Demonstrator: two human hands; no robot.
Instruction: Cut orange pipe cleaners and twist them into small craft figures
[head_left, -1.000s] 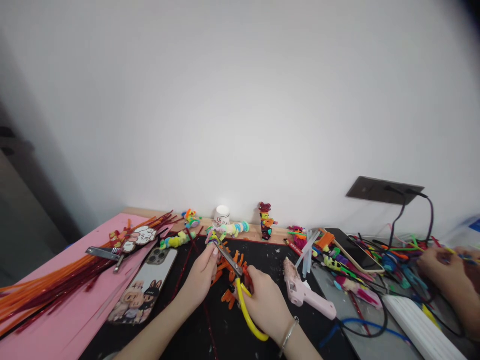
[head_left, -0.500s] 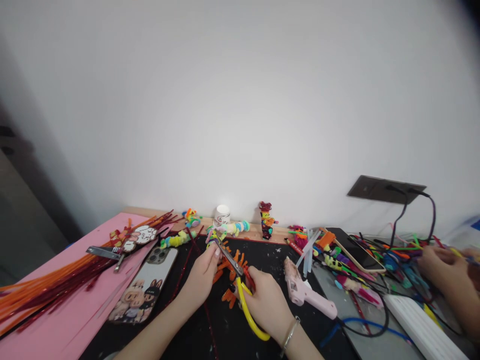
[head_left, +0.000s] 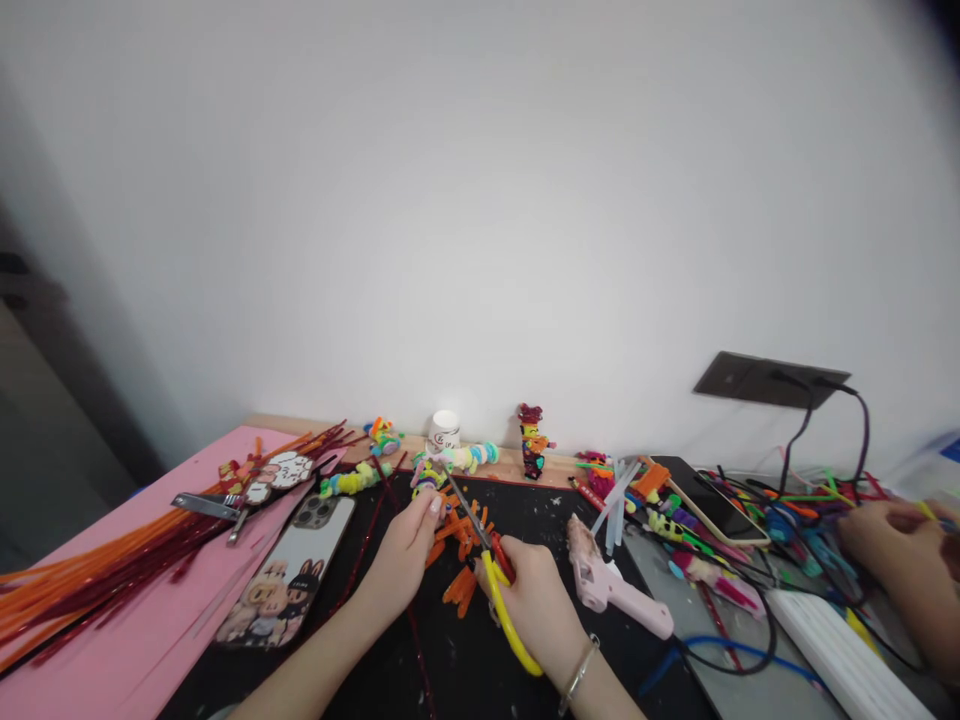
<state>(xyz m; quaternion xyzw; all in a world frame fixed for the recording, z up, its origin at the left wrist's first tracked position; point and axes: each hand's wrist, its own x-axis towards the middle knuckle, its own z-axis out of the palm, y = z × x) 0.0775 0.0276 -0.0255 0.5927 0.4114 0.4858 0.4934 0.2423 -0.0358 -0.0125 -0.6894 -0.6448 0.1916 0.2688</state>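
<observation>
My right hand (head_left: 536, 600) is closed round scissors (head_left: 504, 615) with yellow and red on the handles. Their metal blades point up and left, the tips just right of my left fingers. My left hand (head_left: 409, 535) is pinched, thumb against fingers; what lies between them is too small to make out. Behind its fingertips is a small multicoloured pipe-cleaner piece (head_left: 429, 476). Short cut orange pipe-cleaner pieces (head_left: 461, 590) lie in a loose pile on the black mat (head_left: 480, 680), between and under my hands.
Long orange and dark red pipe cleaners (head_left: 112, 590) and a patterned phone (head_left: 277, 580) lie left. A paper cup (head_left: 445, 430) and small figure (head_left: 532, 442) stand along the wall. A pink glue gun (head_left: 615, 590), a power strip (head_left: 847, 650) and another person's hands (head_left: 892, 550) are right.
The scissors have shifted slightly right, with the blade tips now a little further from my left fingertips. My left hand has barely moved.
</observation>
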